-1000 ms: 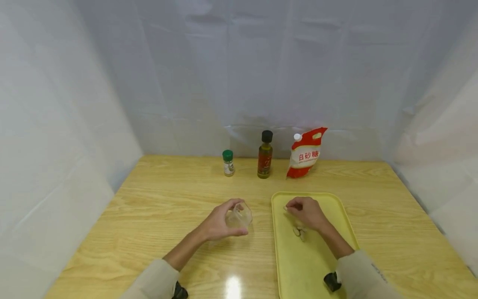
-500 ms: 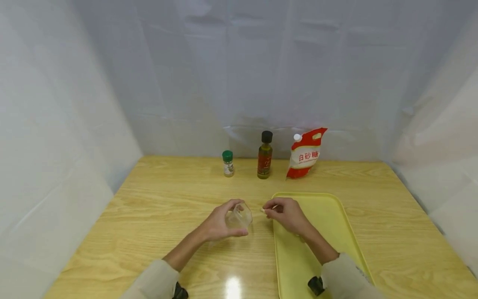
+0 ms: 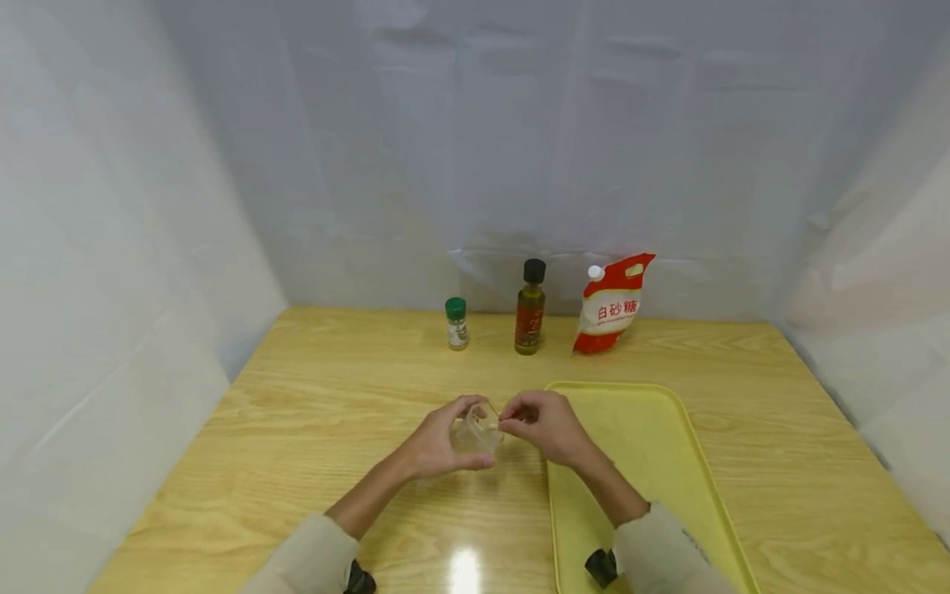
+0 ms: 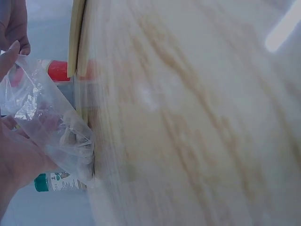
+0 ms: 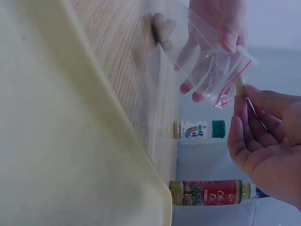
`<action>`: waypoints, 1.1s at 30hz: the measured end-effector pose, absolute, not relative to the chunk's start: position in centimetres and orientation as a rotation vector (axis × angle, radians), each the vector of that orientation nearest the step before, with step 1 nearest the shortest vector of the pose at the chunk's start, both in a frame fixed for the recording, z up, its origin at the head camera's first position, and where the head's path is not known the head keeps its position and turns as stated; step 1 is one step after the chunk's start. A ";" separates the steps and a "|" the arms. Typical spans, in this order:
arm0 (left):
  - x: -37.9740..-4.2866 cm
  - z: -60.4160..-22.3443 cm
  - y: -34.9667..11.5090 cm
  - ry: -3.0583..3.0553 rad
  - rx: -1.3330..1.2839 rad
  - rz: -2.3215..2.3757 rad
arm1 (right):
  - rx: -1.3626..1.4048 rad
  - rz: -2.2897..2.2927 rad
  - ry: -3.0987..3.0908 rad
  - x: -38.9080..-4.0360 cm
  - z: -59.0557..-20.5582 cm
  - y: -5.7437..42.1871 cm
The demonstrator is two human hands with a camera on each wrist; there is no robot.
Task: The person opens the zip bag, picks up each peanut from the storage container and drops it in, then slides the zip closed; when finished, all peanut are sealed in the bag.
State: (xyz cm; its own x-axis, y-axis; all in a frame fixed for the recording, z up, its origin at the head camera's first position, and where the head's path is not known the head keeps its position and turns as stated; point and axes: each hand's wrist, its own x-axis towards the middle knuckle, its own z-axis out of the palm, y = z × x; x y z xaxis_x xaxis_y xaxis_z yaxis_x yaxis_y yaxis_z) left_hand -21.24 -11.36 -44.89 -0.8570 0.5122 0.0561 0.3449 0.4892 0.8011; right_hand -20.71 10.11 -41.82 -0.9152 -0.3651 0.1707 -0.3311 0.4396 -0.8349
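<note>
My left hand (image 3: 438, 441) grips a clear zip bag (image 4: 42, 103) round its sides, its mouth held wide and facing right. A red seal line runs along the bag's mouth in the right wrist view. Several pale, rounded, nut-like pieces (image 5: 163, 30) lie at the bottom of the bag. Right at the bag's mouth, my right hand (image 3: 545, 427) pinches a small pale piece (image 5: 240, 87) between thumb and forefinger. The yellow tray (image 3: 631, 400) lies under my right forearm, which hides part of it.
Along the back of the wooden table (image 3: 356, 355) stand a green-capped seasoning jar (image 3: 456, 323), an olive oil bottle (image 3: 529, 318) with a black cap, and a red and white sugar pouch (image 3: 612, 307). White sheeting (image 3: 475, 148) closes off the back and sides.
My right hand has carried the small pale piece left from over the tray to the bag's mouth. The left hand and bag have stayed nearly still.
</note>
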 end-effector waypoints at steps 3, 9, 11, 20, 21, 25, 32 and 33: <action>-21.2 -44.8 -11.3 2.542 0.739 1.301 | -0.648 -1.515 2.629 -20.7 -41.8 10.1; -21.2 -44.7 -11.2 2.538 0.764 1.310 | -0.645 -1.478 2.655 -20.7 -42.2 11.5; -21.2 -44.7 -11.2 2.545 0.772 1.306 | -0.622 -1.450 2.678 -20.8 -42.4 12.3; -21.3 -44.8 -11.3 2.571 0.766 1.290 | -0.570 -1.305 2.781 -21.2 -42.7 16.0; -21.3 -44.8 -11.4 2.572 0.763 1.289 | -0.562 -1.291 2.789 -21.3 -42.8 16.3; -21.3 -44.9 -11.4 2.571 0.762 1.286 | -0.543 -1.232 2.810 -21.4 -43.3 17.8; -21.3 -44.8 -11.3 2.562 0.766 1.291 | -0.520 -1.109 2.830 -21.2 -44.1 20.2; -21.3 -44.8 -11.3 2.560 0.766 1.292 | -0.516 -1.096 2.836 -21.1 -44.1 20.5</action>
